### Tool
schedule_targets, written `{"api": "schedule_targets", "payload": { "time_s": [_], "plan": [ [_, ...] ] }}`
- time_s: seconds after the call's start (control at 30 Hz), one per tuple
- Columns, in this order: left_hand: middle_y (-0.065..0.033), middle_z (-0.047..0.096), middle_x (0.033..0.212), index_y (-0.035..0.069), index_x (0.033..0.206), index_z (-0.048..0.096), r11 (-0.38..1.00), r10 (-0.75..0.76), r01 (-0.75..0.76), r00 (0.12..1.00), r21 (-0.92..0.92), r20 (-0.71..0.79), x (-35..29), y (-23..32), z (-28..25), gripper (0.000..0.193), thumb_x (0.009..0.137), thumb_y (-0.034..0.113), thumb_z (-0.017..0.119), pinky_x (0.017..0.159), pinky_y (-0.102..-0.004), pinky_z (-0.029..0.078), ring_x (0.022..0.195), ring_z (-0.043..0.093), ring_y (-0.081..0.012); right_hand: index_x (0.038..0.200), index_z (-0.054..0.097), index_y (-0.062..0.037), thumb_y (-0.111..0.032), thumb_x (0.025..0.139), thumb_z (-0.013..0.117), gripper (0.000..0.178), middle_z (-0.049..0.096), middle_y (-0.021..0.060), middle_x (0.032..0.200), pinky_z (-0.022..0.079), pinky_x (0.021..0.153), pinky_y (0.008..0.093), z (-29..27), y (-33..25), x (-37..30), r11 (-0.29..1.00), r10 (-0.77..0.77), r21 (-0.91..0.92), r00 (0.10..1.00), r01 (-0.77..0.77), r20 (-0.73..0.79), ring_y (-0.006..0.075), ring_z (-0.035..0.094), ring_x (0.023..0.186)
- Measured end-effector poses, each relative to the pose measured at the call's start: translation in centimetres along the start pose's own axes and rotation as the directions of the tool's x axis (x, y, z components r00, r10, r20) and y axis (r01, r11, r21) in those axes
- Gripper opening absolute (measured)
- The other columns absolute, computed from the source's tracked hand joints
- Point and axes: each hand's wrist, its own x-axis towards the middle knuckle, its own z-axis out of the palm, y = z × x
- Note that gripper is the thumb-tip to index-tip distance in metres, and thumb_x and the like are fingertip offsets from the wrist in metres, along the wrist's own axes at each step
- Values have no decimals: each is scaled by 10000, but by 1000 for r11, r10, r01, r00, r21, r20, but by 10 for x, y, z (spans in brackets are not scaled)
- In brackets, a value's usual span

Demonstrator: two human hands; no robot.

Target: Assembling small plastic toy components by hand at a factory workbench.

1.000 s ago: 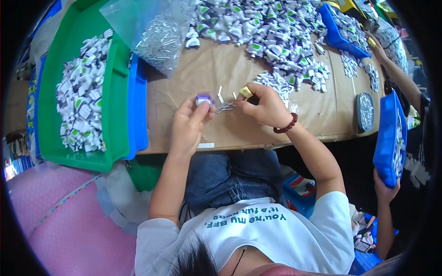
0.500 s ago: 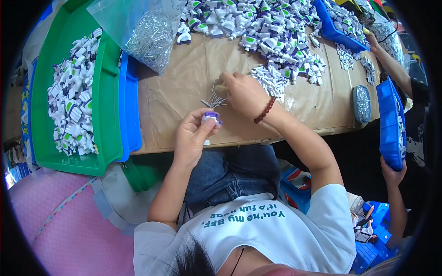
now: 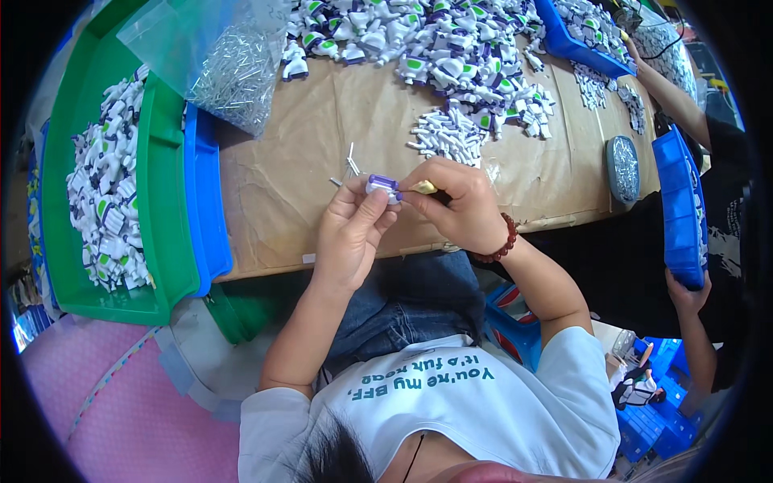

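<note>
My left hand (image 3: 352, 229) is closed around a small white and purple toy body part (image 3: 382, 185), its thumb pressing the near side. My right hand (image 3: 460, 201), with a bead bracelet on the wrist, pinches at the right side of that part. A yellowish piece (image 3: 424, 187) shows at its fingertips; whether it is a finger cover or a tool, I cannot tell. Anything thin held between those fingers is too small to make out. Just beyond my left fingers lie several thin metal pins (image 3: 351, 165) on the brown paper-covered table (image 3: 278, 193).
Toy body parts (image 3: 451, 48) are heaped at the back, with small white pegs (image 3: 448, 133) before them. A clear bag of pins (image 3: 237, 76) and a green bin (image 3: 153, 217) stand left. A pin dish (image 3: 622, 169) sits right; a co-worker's hand (image 3: 688, 294) grips a blue tray (image 3: 678, 205).
My right hand has come from the loose pins to the toy body part in my left hand. The left hand has shifted slightly right. The whole view has moved a little.
</note>
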Motion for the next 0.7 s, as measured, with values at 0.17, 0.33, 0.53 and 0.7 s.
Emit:
{"api": "schedule_targets", "payload": {
  "time_s": [0.17,0.33,0.53,0.7],
  "plan": [
    [-38,598,926,48,1053,547,987,89,-92,996,128,30,-1,4,2,186,878,92,590,733,-213,483,822,588,-106,839,653,-28,56,704,654,158,607,73,775,445,594,270,-4,-1,-3,999,20,-39,997,-22,-69,179,587,688],
    [-45,596,932,31,1043,554,900,169,-186,983,393,79,0,2,7,189,864,68,602,728,-215,483,821,577,-97,824,648,-27,46,715,664,131,608,61,763,442,590,259,-2,0,-8,999,52,1,996,-52,-75,155,581,671],
    [-53,601,952,40,1033,558,953,104,-114,993,282,50,-4,-8,14,174,863,47,593,729,-230,500,835,583,-104,843,635,-25,-28,742,679,110,645,83,777,474,616,253,3,-2,-15,928,261,296,962,-225,-87,123,623,706],
    [-101,603,1018,27,1079,538,963,104,-100,995,251,1,0,-15,4,190,890,46,546,784,-259,514,927,610,-183,844,618,-28,-79,787,655,85,625,73,776,460,611,262,-21,28,6,990,19,-135,998,-26,-54,156,607,664]
  ]
}}
